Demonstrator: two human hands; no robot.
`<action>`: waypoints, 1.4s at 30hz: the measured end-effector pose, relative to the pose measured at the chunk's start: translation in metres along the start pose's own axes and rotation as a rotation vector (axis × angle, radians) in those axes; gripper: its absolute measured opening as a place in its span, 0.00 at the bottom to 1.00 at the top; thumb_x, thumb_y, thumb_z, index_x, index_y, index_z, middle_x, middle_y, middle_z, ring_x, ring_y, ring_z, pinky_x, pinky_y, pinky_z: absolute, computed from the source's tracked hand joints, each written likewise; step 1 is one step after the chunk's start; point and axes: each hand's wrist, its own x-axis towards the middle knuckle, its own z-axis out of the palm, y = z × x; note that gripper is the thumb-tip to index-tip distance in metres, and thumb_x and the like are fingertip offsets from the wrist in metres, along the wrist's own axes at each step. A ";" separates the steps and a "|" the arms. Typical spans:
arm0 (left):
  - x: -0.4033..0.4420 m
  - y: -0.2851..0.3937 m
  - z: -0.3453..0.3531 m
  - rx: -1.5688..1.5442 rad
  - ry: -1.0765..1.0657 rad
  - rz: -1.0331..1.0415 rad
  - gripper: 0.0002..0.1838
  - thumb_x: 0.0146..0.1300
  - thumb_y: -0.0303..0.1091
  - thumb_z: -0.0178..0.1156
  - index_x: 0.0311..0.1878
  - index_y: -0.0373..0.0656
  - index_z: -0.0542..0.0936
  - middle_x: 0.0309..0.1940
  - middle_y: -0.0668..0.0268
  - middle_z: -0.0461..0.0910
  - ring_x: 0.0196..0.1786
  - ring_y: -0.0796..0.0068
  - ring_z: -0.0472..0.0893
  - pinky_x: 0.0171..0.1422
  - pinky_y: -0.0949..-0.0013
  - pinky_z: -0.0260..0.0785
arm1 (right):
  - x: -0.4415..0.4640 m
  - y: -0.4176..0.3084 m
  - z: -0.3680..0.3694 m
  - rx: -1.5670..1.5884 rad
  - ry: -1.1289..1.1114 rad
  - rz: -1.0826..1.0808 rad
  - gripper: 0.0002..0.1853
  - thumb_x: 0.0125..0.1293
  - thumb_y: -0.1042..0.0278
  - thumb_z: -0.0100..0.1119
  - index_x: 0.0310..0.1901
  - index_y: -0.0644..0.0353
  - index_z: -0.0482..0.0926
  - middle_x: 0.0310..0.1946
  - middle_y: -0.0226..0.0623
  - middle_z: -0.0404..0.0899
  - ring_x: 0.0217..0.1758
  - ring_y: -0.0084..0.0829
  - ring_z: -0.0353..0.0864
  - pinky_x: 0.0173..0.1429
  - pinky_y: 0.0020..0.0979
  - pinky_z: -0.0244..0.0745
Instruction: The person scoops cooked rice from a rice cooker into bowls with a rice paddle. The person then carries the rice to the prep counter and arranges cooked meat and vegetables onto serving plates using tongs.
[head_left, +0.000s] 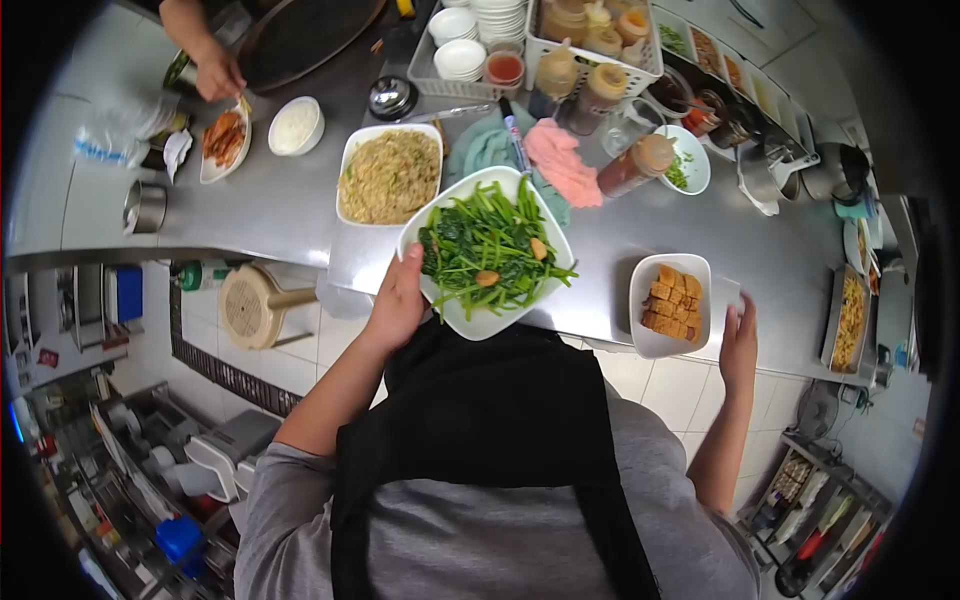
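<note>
My left hand (400,297) grips the left rim of a white square bowl (556,227) in front of my apron. Stir-fried green vegetables (480,245) with a few brown pieces fill it. To the right, my right hand (738,338) hovers by the counter edge with its fingers stretched out and nothing in them. Just left of those fingers, a white dish (650,345) holds golden-brown cut blocks (672,305). Behind the vegetable bowl, a white square dish of fried rice (388,175) rests on the steel counter.
Cloths, green (480,150) and pink (562,160), lie beside a marker (516,135). Sauce bottles (636,165) and a bowl of chopped greens (700,165) stand behind. Another person's hand (218,75) touches a dish of reddish food (226,140). A stool (250,305) stands on the floor.
</note>
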 end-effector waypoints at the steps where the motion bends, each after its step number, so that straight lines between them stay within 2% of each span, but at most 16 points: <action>1: -0.006 -0.006 -0.006 -0.008 0.014 -0.009 0.29 0.79 0.52 0.37 0.63 0.33 0.68 0.53 0.57 0.78 0.52 0.72 0.79 0.58 0.68 0.71 | -0.011 0.022 -0.003 0.125 -0.186 0.234 0.28 0.78 0.46 0.39 0.71 0.54 0.61 0.37 0.44 0.82 0.37 0.34 0.83 0.41 0.34 0.79; 3: -0.011 -0.024 -0.023 -0.085 0.066 -0.078 0.28 0.78 0.52 0.38 0.63 0.34 0.68 0.51 0.58 0.79 0.52 0.72 0.79 0.58 0.69 0.70 | -0.042 -0.011 -0.008 0.549 -0.452 0.461 0.27 0.78 0.46 0.38 0.67 0.58 0.65 0.33 0.42 0.82 0.28 0.31 0.82 0.34 0.30 0.79; 5: -0.012 -0.040 -0.033 -0.056 0.017 -0.044 0.26 0.80 0.49 0.37 0.64 0.35 0.68 0.52 0.60 0.77 0.53 0.73 0.76 0.60 0.70 0.68 | -0.052 -0.004 0.027 1.092 -0.303 0.656 0.26 0.78 0.47 0.38 0.62 0.61 0.67 0.31 0.41 0.81 0.23 0.27 0.80 0.28 0.26 0.77; 9: -0.006 -0.054 -0.018 0.194 -0.028 0.073 0.26 0.80 0.46 0.37 0.67 0.34 0.65 0.56 0.55 0.75 0.58 0.69 0.74 0.65 0.68 0.65 | -0.051 -0.016 0.047 0.988 -0.226 0.457 0.25 0.79 0.51 0.40 0.66 0.62 0.63 0.31 0.41 0.79 0.24 0.28 0.81 0.31 0.30 0.81; 11: 0.010 -0.088 -0.016 0.282 0.002 0.047 0.25 0.79 0.51 0.39 0.65 0.41 0.67 0.43 0.63 0.78 0.36 0.80 0.78 0.33 0.77 0.72 | -0.049 -0.044 0.040 1.019 -0.115 0.466 0.27 0.79 0.51 0.39 0.71 0.58 0.54 0.38 0.44 0.79 0.30 0.29 0.83 0.35 0.30 0.81; 12: 0.016 -0.103 -0.010 0.189 0.018 0.059 0.25 0.79 0.50 0.39 0.66 0.41 0.65 0.45 0.62 0.77 0.36 0.80 0.78 0.33 0.76 0.72 | -0.057 -0.057 0.038 1.038 -0.042 0.470 0.32 0.79 0.51 0.39 0.76 0.55 0.46 0.46 0.48 0.79 0.37 0.30 0.84 0.39 0.31 0.82; 13: 0.004 -0.065 0.012 0.126 0.020 -0.107 0.25 0.79 0.49 0.38 0.65 0.37 0.67 0.48 0.60 0.77 0.42 0.75 0.78 0.42 0.73 0.73 | -0.069 -0.064 0.038 1.056 0.013 0.484 0.32 0.79 0.51 0.39 0.76 0.55 0.46 0.46 0.48 0.79 0.37 0.30 0.84 0.39 0.31 0.82; 16: 0.022 -0.089 0.016 0.314 0.007 0.176 0.28 0.80 0.47 0.35 0.61 0.27 0.69 0.54 0.52 0.76 0.55 0.64 0.73 0.66 0.65 0.62 | -0.108 -0.069 0.035 0.715 0.218 0.189 0.37 0.79 0.52 0.40 0.78 0.46 0.32 0.72 0.50 0.58 0.61 0.39 0.75 0.49 0.33 0.80; 18: 0.022 -0.098 0.017 0.489 0.031 0.205 0.27 0.80 0.42 0.35 0.67 0.26 0.64 0.65 0.44 0.66 0.67 0.54 0.67 0.74 0.61 0.53 | -0.152 -0.059 0.046 0.658 0.298 0.162 0.43 0.71 0.77 0.51 0.78 0.52 0.35 0.71 0.52 0.60 0.59 0.39 0.75 0.59 0.33 0.74; 19: 0.039 -0.144 0.003 0.557 0.100 0.406 0.24 0.80 0.39 0.36 0.63 0.26 0.68 0.59 0.41 0.70 0.62 0.50 0.70 0.71 0.56 0.57 | -0.178 -0.051 0.053 0.631 0.297 0.194 0.43 0.69 0.77 0.53 0.78 0.54 0.38 0.71 0.53 0.60 0.60 0.40 0.74 0.60 0.35 0.73; 23: 0.057 -0.162 -0.016 0.459 -0.037 0.408 0.30 0.79 0.50 0.35 0.69 0.34 0.63 0.63 0.49 0.69 0.61 0.53 0.72 0.64 0.53 0.67 | -0.307 0.021 0.096 0.296 0.265 0.473 0.42 0.67 0.62 0.63 0.75 0.59 0.49 0.68 0.56 0.62 0.63 0.51 0.72 0.64 0.41 0.71; 24: 0.055 -0.139 -0.012 -0.078 -0.259 0.009 0.33 0.78 0.56 0.34 0.73 0.41 0.56 0.64 0.54 0.68 0.59 0.57 0.75 0.58 0.54 0.72 | -0.352 0.053 0.121 0.094 0.256 0.500 0.41 0.68 0.54 0.61 0.75 0.57 0.51 0.68 0.57 0.61 0.64 0.55 0.71 0.64 0.45 0.71; 27: 0.055 -0.115 -0.016 0.166 -0.208 0.106 0.36 0.76 0.62 0.33 0.77 0.49 0.46 0.62 0.58 0.70 0.47 0.60 0.80 0.37 0.62 0.74 | -0.475 0.105 0.142 0.084 -0.105 0.948 0.43 0.68 0.41 0.56 0.75 0.54 0.49 0.72 0.58 0.54 0.66 0.63 0.68 0.65 0.51 0.70; 28: 0.014 -0.078 0.020 0.233 -0.070 0.058 0.28 0.76 0.58 0.40 0.69 0.52 0.67 0.47 0.65 0.81 0.39 0.73 0.77 0.37 0.68 0.70 | -0.512 0.132 0.156 0.071 -0.113 1.014 0.44 0.67 0.38 0.55 0.75 0.53 0.50 0.73 0.58 0.53 0.65 0.63 0.69 0.64 0.51 0.71; 33: -0.057 -0.122 0.202 0.543 -0.115 0.389 0.26 0.75 0.56 0.41 0.64 0.49 0.70 0.44 0.64 0.82 0.38 0.72 0.78 0.37 0.67 0.71 | -0.573 0.235 0.113 0.143 -0.032 1.326 0.44 0.65 0.37 0.57 0.75 0.52 0.54 0.73 0.54 0.54 0.69 0.59 0.66 0.66 0.56 0.67; 42: -0.148 -0.236 0.489 0.992 -0.882 0.146 0.23 0.74 0.53 0.44 0.56 0.45 0.75 0.39 0.62 0.83 0.37 0.70 0.80 0.39 0.65 0.72 | -0.593 0.485 -0.086 -0.224 0.148 1.244 0.34 0.65 0.41 0.57 0.68 0.49 0.66 0.72 0.41 0.60 0.72 0.45 0.62 0.67 0.61 0.60</action>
